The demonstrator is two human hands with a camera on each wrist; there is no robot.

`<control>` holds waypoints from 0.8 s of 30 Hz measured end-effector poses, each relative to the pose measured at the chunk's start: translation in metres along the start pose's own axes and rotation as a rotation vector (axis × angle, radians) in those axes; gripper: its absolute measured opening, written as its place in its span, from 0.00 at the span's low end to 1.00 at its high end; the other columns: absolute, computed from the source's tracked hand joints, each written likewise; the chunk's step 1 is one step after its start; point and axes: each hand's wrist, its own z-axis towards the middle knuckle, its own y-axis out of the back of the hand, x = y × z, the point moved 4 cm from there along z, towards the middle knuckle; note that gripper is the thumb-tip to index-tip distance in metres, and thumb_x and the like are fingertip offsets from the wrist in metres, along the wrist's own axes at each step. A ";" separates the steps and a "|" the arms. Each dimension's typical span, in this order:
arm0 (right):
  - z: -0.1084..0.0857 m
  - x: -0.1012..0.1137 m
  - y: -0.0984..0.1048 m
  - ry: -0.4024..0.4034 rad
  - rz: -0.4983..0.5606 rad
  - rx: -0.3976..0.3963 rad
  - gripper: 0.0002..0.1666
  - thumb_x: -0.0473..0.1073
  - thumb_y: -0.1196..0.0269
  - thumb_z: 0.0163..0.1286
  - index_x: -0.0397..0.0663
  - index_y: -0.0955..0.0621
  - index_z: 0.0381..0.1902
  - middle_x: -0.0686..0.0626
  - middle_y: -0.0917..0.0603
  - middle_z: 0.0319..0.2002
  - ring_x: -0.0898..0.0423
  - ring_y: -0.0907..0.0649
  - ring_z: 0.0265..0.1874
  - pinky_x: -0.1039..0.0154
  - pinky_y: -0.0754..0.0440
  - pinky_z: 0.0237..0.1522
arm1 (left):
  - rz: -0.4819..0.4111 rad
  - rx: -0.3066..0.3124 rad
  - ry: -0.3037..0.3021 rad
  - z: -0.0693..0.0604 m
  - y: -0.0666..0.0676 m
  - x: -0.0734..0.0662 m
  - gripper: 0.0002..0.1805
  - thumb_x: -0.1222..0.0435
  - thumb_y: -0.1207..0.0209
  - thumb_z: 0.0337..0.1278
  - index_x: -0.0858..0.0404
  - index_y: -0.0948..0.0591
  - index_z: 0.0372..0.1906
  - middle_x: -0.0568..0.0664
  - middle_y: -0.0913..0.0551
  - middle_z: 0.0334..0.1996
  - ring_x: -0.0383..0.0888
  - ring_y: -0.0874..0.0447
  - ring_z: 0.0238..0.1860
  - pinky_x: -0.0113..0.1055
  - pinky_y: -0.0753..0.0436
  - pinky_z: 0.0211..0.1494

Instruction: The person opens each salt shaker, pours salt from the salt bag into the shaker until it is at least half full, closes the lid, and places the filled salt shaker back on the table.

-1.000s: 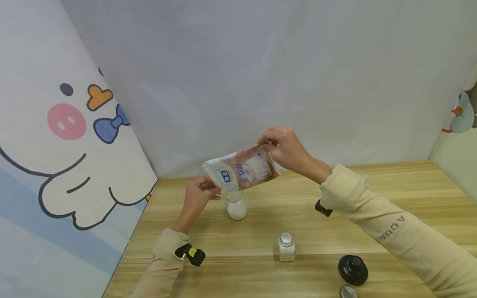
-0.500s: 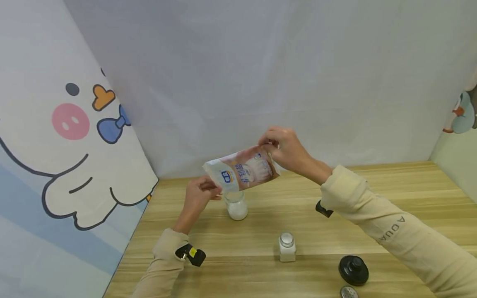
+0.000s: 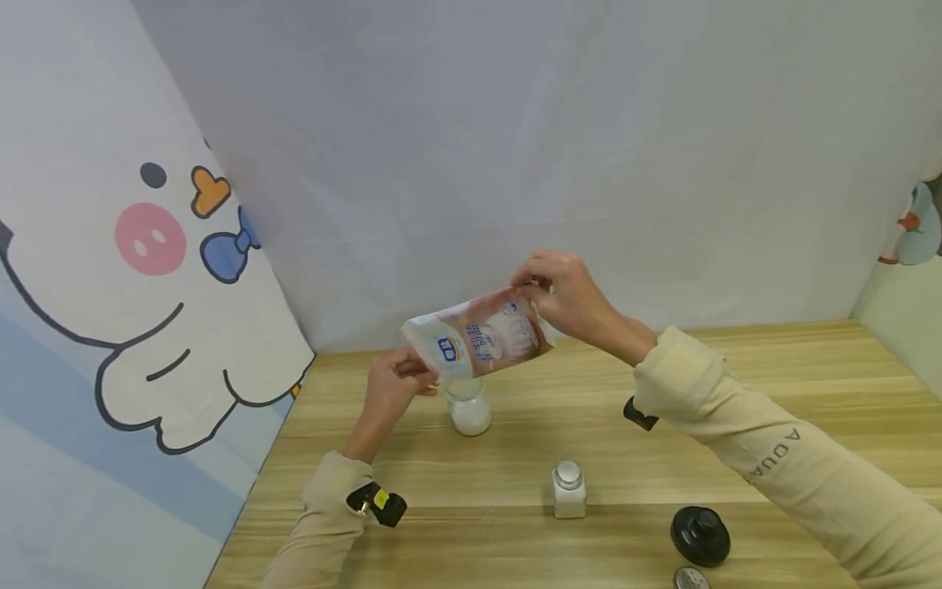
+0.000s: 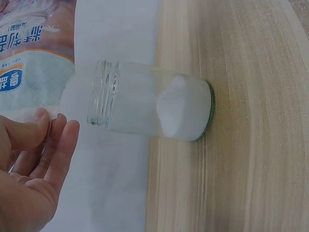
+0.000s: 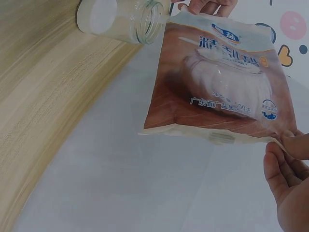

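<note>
A brown and pale-blue bag of salt (image 3: pixel 489 331) is held tilted above the table, its lower left end over a glass jar (image 3: pixel 469 409). My left hand (image 3: pixel 390 393) pinches the lower corner with thumb and fingertips. At the raised end, my right hand (image 3: pixel 562 290) pinches the opposite corner. A whitish blur lies between the bag's edge and the jar's mouth in the left wrist view. White salt (image 4: pixel 181 106) is heaped in the lower part of the jar (image 4: pixel 140 99), which stands upright on the table.
A small glass shaker (image 3: pixel 569 489) filled with white stands in front of the jar. To its right lie a black knobbed lid (image 3: pixel 700 536) and a perforated metal cap (image 3: pixel 692 578). White grains speckle the wooden table (image 4: pixel 260 121). A pale backdrop (image 3: pixel 441 164) rises behind.
Both hands keep the bag in almost the same pose over the jar. The head view has shifted slightly, so the backdrop's cartoon figure sits further right.
</note>
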 end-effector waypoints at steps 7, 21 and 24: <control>-0.001 0.001 0.001 -0.007 0.001 0.000 0.07 0.24 0.38 0.59 0.37 0.16 0.28 0.45 0.19 0.27 0.57 0.24 0.23 0.64 0.24 0.23 | -0.021 -0.003 0.004 0.008 0.001 0.016 0.09 0.82 0.40 0.48 0.79 0.21 0.38 0.67 0.17 0.34 0.56 0.16 0.33 0.46 0.14 0.38; 0.000 0.000 -0.002 0.006 0.010 -0.009 0.06 0.25 0.38 0.59 0.37 0.16 0.28 0.45 0.19 0.27 0.58 0.25 0.23 0.65 0.24 0.23 | -0.028 -0.014 0.016 0.010 0.003 0.019 0.09 0.82 0.40 0.47 0.79 0.21 0.37 0.64 0.16 0.32 0.52 0.15 0.30 0.45 0.13 0.38; 0.000 0.000 -0.002 0.002 0.009 -0.009 0.06 0.25 0.38 0.60 0.37 0.16 0.28 0.45 0.19 0.27 0.58 0.25 0.23 0.65 0.24 0.23 | -0.022 -0.005 0.016 0.007 0.002 0.013 0.09 0.82 0.40 0.47 0.79 0.22 0.37 0.65 0.16 0.32 0.52 0.15 0.31 0.46 0.13 0.38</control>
